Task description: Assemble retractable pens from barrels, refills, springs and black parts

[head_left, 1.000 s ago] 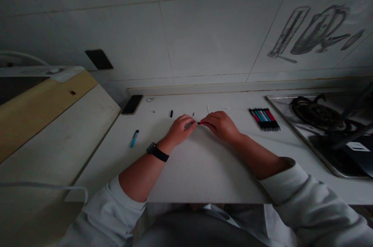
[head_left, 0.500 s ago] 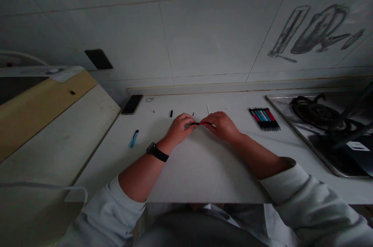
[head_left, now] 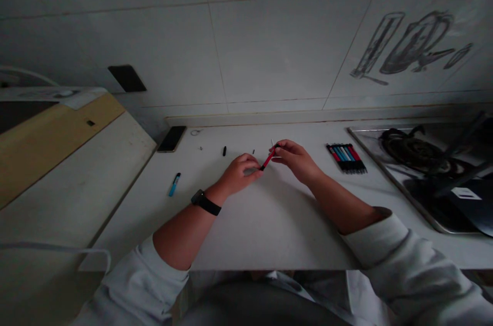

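Note:
Both of my hands meet over the middle of the white counter (head_left: 269, 223). My right hand (head_left: 295, 159) pinches the upper end of a red pen barrel (head_left: 268, 159), which slants down to the left. My left hand (head_left: 239, 174), with a black watch on its wrist, has its fingers closed at the barrel's lower end and seems to hold a small grey part there. Small pen pieces lie just beyond the hands: a black cap (head_left: 224, 151), a tiny dark bit (head_left: 253, 151) and a thin white refill (head_left: 272, 143).
A row of several red, blue and black pens (head_left: 347, 157) lies to the right. A blue pen part (head_left: 174, 184) lies on the left, a dark phone (head_left: 171, 138) at the back left. A gas hob (head_left: 431, 172) fills the right side. A lower wooden surface (head_left: 69, 161) adjoins the left.
The red barrel lay level between my hands; now my right hand has lifted its end up and back, so it slants. The view has shifted slightly.

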### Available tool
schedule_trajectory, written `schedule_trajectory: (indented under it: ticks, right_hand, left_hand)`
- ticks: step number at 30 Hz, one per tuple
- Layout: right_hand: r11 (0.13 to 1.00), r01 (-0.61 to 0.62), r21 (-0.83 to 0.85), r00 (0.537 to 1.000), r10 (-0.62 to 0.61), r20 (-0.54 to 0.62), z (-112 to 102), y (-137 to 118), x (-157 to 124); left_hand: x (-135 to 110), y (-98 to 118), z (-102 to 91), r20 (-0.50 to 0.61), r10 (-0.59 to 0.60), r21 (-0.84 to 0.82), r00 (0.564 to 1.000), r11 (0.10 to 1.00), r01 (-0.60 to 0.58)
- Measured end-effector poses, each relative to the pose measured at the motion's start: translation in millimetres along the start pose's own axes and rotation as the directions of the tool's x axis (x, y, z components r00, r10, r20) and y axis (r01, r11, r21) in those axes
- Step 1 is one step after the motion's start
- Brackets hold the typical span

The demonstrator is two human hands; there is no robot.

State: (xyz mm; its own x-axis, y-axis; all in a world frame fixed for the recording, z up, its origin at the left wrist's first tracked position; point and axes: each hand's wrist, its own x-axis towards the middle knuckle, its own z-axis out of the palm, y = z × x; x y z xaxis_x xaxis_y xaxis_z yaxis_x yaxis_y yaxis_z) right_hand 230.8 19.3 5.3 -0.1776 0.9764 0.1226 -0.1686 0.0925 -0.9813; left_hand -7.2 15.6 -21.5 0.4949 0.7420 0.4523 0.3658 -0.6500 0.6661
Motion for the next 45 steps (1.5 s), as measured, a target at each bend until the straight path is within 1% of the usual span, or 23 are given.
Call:
schedule_trajectory:
  ticks: [2, 3, 8, 11, 15, 19, 23, 28, 37, 41, 45]
  right_hand:
    - [1.0, -0.01, 0.012, 1.0, 0.01, 0.016, 2, -1, -2]
    - [1.0, -0.002, -0.006, 1.0, 0.002, 0.007, 2, -2, -2]
    - [0.977, 0.132, -0.167, 0.985, -0.147, -0.086, -8, -9, 2]
    - [0.959, 0.178, -0.22, 0.969, -0.21, -0.13, -15, -12, 5]
    - [0.957, 0.187, -0.22, 0.96, -0.226, -0.165, -22, -12, 9]
    - [0.957, 0.208, -0.202, 0.957, -0.242, -0.162, -25, -13, 10]
    - [0.951, 0.22, -0.217, 0.956, -0.254, -0.148, -28, -15, 10]
    - [0.949, 0.231, -0.216, 0.942, -0.273, -0.193, -37, -20, 13]
    - [0.939, 0.269, -0.215, 0.895, -0.326, -0.303, -65, -31, 21]
    - [0.925, 0.312, -0.218, 0.856, -0.373, -0.357, -83, -40, 23]
    - [0.913, 0.337, -0.231, 0.805, -0.407, -0.431, -109, -51, 22]
  left_hand:
    - [-1, 5, -0.2, 0.084, 0.028, 0.006, 0.996, 1.0, -0.028]
    - [-1, 6, -0.8, 0.1, 0.03, 0.008, 0.995, 0.999, -0.031]
    - [2, 6, -3.4, 0.059, -0.021, -0.008, 0.998, 1.0, 0.022]
    - [1, 4, -2.5, 0.062, -0.026, -0.017, 0.998, 1.0, 0.027]
    - [1, 3, -1.7, 0.077, -0.028, -0.002, 0.997, 1.0, 0.028]
    - [1, 5, -2.7, 0.092, -0.057, 0.014, 0.994, 0.998, 0.056]
    - [1, 5, -2.8, 0.097, -0.05, 0.014, 0.994, 0.999, 0.049]
    - [1, 3, -2.2, 0.095, -0.039, 0.013, 0.995, 0.999, 0.038]
    - [1, 1, -1.1, 0.1, -0.026, 0.015, 0.995, 1.0, 0.024]
    - [0, -2, -0.1, 0.107, -0.034, 0.015, 0.994, 0.999, 0.033]
    - [0, -2, 0.2, 0.103, -0.042, 0.019, 0.994, 0.999, 0.04]
